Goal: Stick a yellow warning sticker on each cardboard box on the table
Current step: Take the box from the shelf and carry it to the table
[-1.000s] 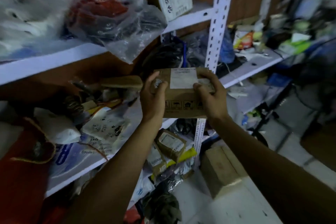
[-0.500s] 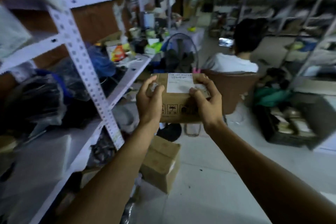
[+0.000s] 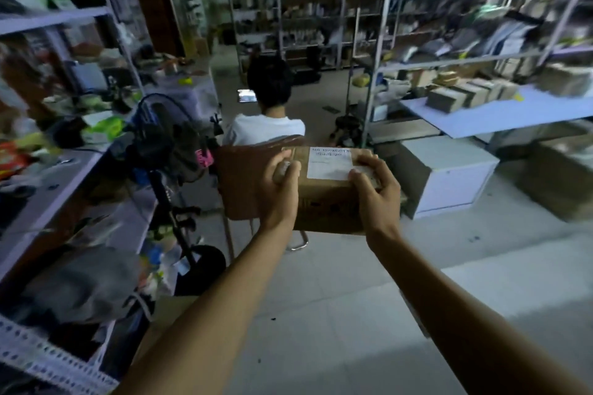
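Observation:
I hold a brown cardboard box (image 3: 327, 202) in front of me at chest height, with a white paper label on its top. My left hand (image 3: 280, 191) grips its left end and my right hand (image 3: 377, 192) grips its right end, thumbs on top. At the far right, several more cardboard boxes (image 3: 462, 94) stand on a light blue table (image 3: 500, 117). No yellow sticker is visible on the box in my hands.
A person in a white shirt (image 3: 266, 130) sits ahead on a brown chair (image 3: 240, 183), back to me. A standing fan (image 3: 167, 144) and cluttered metal shelves (image 3: 64, 170) fill the left. A white cabinet (image 3: 449, 176) stands at the right; shelving lines the back.
My view has swung right, away from the left shelves toward the room and the table of boxes. Both hands keep the same grip on the box.

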A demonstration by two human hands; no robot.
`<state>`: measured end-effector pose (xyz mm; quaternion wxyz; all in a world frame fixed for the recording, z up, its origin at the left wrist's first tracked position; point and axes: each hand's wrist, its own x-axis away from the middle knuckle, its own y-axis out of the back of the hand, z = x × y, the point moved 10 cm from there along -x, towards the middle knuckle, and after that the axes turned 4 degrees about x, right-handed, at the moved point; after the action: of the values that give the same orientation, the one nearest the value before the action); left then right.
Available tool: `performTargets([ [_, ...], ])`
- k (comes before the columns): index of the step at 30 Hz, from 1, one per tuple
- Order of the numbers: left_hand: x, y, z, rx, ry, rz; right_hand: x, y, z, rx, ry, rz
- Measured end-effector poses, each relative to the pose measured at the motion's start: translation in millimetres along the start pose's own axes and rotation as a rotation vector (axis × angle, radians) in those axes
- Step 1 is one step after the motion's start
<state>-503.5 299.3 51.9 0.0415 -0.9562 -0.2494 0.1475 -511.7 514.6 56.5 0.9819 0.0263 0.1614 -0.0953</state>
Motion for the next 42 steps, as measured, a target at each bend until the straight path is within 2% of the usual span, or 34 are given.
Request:
performTargets([
  [9, 11, -169, 46, -0.003, 0.069, 0.159, -55, 144, -46, 0.041, -0.074, -0.193],
  [18, 7, -308, 86, 0.053, 0.142, 0.281, -119, 245, -91, 0.106, -0.102, -0.372],
  [28, -52, -497, 160, 0.095, 0.146, 0.493, -225, 331, -154, 0.176, -0.13, -0.63],
  [36, -105, -624, 208, 0.129, 0.221, 0.634, -325, 379, -197, 0.235, -0.17, -0.727],
  [42, -113, -723, 254, 0.111, 0.273, 0.69, -383, 443, -243, 0.298, -0.236, -0.805],
])
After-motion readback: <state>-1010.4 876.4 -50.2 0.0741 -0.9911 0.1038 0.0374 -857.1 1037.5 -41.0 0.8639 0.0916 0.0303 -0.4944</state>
